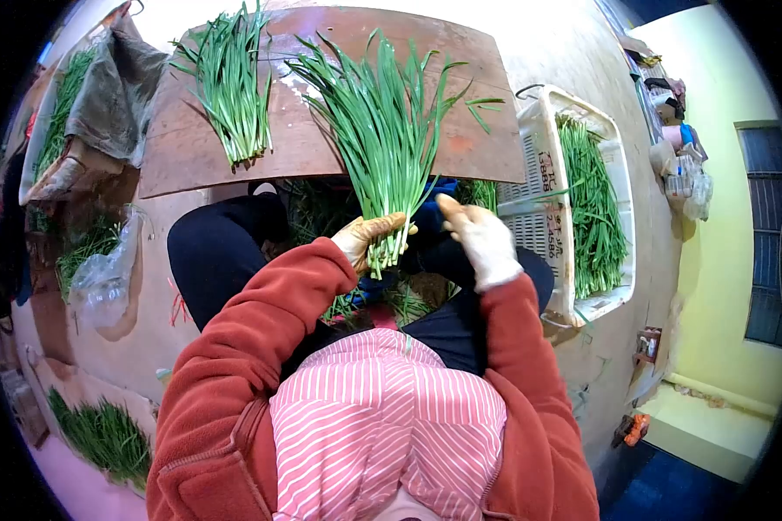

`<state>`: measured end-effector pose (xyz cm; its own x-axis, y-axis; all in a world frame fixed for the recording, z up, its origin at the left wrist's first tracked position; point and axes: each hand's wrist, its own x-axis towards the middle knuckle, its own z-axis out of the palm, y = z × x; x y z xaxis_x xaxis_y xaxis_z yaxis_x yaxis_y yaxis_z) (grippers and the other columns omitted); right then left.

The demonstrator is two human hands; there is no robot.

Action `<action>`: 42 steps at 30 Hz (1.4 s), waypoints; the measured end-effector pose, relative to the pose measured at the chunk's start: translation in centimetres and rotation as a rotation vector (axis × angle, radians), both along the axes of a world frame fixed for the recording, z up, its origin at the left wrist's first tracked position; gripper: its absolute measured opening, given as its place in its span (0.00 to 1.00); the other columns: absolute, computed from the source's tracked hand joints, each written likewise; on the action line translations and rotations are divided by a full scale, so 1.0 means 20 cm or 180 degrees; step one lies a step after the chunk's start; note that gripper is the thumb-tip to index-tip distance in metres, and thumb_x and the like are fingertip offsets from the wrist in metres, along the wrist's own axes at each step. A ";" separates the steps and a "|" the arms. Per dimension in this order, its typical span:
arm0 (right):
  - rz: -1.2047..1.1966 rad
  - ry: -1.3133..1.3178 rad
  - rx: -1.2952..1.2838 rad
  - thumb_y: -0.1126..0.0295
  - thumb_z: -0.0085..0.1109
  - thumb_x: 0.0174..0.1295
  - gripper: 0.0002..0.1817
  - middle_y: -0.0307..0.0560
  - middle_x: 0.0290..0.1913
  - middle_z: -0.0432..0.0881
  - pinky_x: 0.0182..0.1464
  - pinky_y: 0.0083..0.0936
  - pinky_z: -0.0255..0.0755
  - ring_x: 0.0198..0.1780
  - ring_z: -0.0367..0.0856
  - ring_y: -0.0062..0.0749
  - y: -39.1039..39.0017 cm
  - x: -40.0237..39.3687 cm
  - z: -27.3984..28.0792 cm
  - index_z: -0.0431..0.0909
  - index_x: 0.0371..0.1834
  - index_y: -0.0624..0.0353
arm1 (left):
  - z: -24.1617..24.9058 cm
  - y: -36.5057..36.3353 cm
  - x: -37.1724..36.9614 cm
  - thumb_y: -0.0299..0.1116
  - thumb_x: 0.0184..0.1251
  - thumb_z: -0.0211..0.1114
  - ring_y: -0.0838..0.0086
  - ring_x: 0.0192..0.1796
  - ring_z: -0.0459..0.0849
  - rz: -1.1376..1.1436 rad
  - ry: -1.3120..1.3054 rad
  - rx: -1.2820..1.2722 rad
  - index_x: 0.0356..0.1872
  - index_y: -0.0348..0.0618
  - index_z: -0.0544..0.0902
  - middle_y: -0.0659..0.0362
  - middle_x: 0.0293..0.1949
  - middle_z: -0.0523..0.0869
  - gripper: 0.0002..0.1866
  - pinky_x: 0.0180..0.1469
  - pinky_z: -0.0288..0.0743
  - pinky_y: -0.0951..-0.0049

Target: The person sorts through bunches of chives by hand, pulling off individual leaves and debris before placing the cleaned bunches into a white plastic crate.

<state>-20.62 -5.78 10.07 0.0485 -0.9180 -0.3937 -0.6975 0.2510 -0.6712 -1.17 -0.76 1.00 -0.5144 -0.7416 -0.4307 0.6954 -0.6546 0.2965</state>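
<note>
My left hand (370, 240), in a stained whitish glove, is closed around the pale stem ends of a bunch of garlic chives (382, 148). Its green leaves fan out over the wooden board (482, 161) in front of me. My right hand (478, 239), also gloved, is raised just to the right of the stems, apart from them. Its fingers are curled in, and whatever they may hold is hidden. A second bunch of garlic chives (235, 95) lies on the board's left part, stems toward me. A few loose leaves (482, 108) lie right of the held bunch.
Right of the board stands a white plastic crate (567, 286) filled with chives (593, 208). At the left are a covered bin of greens (61, 108), a clear plastic bag (104, 282) and more greens (104, 438). Cut leaves (406, 304) lie below my hands, between my legs.
</note>
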 end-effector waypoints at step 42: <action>0.1121 -0.1543 -0.0559 0.72 0.64 0.56 0.08 0.45 0.32 0.84 0.36 0.17 0.75 0.32 0.83 0.25 0.51 0.21 0.23 0.83 0.38 0.62 | 0.07 0.02 -0.05 0.34 0.59 0.67 0.78 0.26 0.83 0.0034 -0.0431 -0.0139 0.41 0.38 0.78 0.57 0.35 0.85 0.14 0.24 0.79 0.81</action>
